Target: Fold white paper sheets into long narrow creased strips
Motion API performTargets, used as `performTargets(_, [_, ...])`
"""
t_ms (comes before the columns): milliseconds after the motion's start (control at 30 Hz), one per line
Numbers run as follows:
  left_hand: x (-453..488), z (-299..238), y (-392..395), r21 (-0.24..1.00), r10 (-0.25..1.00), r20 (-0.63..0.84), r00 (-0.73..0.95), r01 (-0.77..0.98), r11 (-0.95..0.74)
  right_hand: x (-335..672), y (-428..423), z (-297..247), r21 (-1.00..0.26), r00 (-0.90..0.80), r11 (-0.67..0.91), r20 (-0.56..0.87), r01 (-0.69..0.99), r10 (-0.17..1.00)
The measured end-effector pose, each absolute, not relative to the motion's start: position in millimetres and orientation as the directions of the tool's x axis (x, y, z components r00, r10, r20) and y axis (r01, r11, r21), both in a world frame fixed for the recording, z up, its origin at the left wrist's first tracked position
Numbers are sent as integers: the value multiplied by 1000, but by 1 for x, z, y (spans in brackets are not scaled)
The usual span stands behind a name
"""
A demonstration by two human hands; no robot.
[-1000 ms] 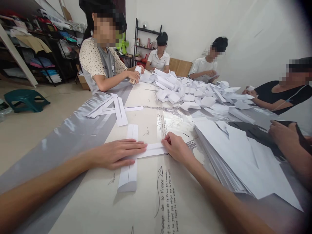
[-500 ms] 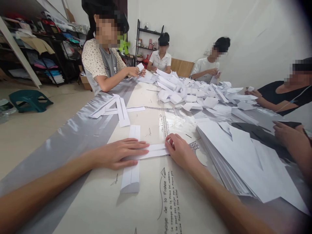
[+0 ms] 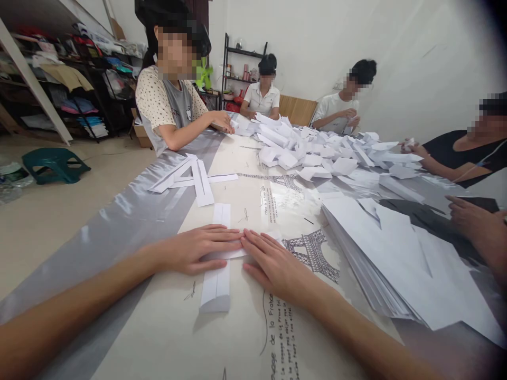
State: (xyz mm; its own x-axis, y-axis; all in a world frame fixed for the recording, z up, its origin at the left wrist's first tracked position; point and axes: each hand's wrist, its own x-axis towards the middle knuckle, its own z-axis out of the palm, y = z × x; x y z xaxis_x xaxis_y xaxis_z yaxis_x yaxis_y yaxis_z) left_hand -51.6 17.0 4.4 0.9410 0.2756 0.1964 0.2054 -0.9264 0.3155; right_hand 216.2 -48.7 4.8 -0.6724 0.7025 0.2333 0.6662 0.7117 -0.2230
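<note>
My left hand [image 3: 198, 249] lies flat, fingers together and stretched out, over a folded white paper strip [image 3: 236, 253] that runs crosswise on the table. Laid flat on the same strip, my right hand [image 3: 273, 258] meets the left fingertips and hides most of its right half. Beneath the crosswise strip runs a second folded paper strip [image 3: 215, 287], pointing toward me, with its near end slightly raised. Beyond my left hand, several folded strips [image 3: 194, 179] overlap in a loose heap.
A thick stack of white paper sheets [image 3: 412, 264] stands to the right. Farther back is a large pile of folded papers [image 3: 309, 148]. Co-workers sit around the printed tablecloth [image 3: 166, 327], handling paper. A green stool [image 3: 55, 163] stands on the floor at left.
My right hand has gone from pinching the strip's right end to lying flat on it, closer to my left hand. A co-worker at left has lowered their paper toward the table.
</note>
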Motion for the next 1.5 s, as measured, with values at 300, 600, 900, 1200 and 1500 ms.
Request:
performTargets(300, [-52,8,17,386,326,225,918,224,-895,229,-44,17,-379,-691,664,83,645,718])
performTargets(600, [-52,6,15,329,286,374,882,162,-930,232,-45,17,-382,-709,671,55,635,703])
performTargets(900, [-50,8,14,366,299,368,881,158,-917,232,-48,16,-334,-712,702,115,629,693])
performTargets(1200, [-50,9,14,351,290,380,878,153,-924,231,-42,16,-224,-697,725,199,652,688])
performTargets(1500, [-50,6,15,386,326,371,869,175,-906,242,-36,20,-255,-631,680,253,687,733])
